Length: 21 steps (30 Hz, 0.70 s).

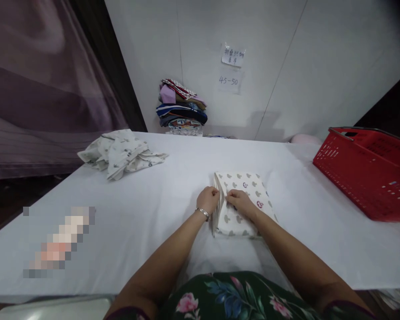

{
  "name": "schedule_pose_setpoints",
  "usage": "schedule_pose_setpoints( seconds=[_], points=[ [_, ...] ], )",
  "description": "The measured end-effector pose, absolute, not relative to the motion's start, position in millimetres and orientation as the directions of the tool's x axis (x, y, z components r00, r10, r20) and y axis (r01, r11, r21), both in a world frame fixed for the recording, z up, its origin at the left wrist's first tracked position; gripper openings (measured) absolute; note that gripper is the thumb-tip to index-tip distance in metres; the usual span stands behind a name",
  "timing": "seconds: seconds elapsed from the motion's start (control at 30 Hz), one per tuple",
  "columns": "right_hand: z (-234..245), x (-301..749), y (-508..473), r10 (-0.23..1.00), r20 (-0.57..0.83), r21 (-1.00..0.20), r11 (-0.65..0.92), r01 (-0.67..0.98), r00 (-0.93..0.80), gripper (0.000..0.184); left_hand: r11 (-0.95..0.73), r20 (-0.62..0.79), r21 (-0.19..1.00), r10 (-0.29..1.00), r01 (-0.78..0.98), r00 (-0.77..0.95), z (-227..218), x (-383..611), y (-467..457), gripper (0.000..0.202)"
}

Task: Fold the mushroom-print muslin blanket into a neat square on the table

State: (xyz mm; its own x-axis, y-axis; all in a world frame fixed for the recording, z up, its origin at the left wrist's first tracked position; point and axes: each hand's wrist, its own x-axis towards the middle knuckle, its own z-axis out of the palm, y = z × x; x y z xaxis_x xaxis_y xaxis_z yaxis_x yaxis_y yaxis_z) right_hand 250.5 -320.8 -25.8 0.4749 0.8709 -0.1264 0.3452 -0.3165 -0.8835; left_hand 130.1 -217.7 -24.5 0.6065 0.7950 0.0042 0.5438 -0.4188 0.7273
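Observation:
A folded white cloth [253, 224] with grey and a few dark red prints lies in front of me on the white-covered table [126, 249]. Its layers stack up along the left side, where the edge bulges slightly. My left hand [208, 200], with a bracelet at the wrist, is closed in a pinch at that layered left edge. Reaching over the top, my right hand [242, 202] pinches the upper layer near the same edge. The fingertips of both hands are close together but apart.
A crumpled white printed cloth [126, 151] lies at the table's back left. Several folded fabrics [182, 109] are piled against the wall. A red plastic basket [363, 178] stands on the right. Two paper notes [232, 55] hang on the wall. A pixelated patch covers the left front.

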Motion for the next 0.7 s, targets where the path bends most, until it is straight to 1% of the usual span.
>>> schedule_pose_setpoints(
  seconds=[0.07, 0.1, 0.27, 0.4, 0.47, 0.53, 0.7],
  points=[
    [-27.7, 250.6, -320.5, 0.871, -0.119, -0.872, -0.321, 0.369, 0.476, 0.014, -0.419, -0.032, 0.708, 0.786, 0.569, 0.618, -21.1, 133.8, -217.4, 0.025],
    [-28.4, 250.5, -320.5, 0.870, -0.119, -0.867, -0.326, 0.377, 0.478, 0.014, -0.414, -0.050, 0.704, 0.782, 0.577, 0.622, -20.0, 136.1, -217.0, 0.027],
    [-27.8, 249.2, -322.1, 0.873, -0.099, -0.842, -0.329, 0.428, 0.477, 0.016, -0.378, -0.094, 0.733, 0.767, 0.565, 0.635, -21.6, 145.8, -214.5, 0.013],
    [-28.3, 248.1, -323.2, 0.889, -0.069, -0.821, -0.309, 0.481, 0.453, 0.020, -0.310, -0.118, 0.771, 0.788, 0.556, 0.604, -28.9, 143.8, -211.4, 0.016],
    [-29.3, 247.7, -323.1, 0.891, -0.061, -0.805, -0.310, 0.506, 0.451, 0.018, -0.283, -0.120, 0.790, 0.798, 0.544, 0.590, -31.8, 141.7, -210.5, 0.015],
    [-29.6, 247.1, -323.0, 0.891, -0.052, -0.787, -0.314, 0.531, 0.450, 0.016, -0.268, -0.113, 0.809, 0.803, 0.524, 0.585, -33.5, 140.9, -210.6, 0.015],
    [-26.6, 244.0, -324.0, 0.895, -0.007, -0.746, -0.302, 0.594, 0.447, 0.017, -0.253, -0.096, 0.842, 0.798, 0.476, 0.595, -32.8, 143.2, -212.4, 0.016]
  ],
)
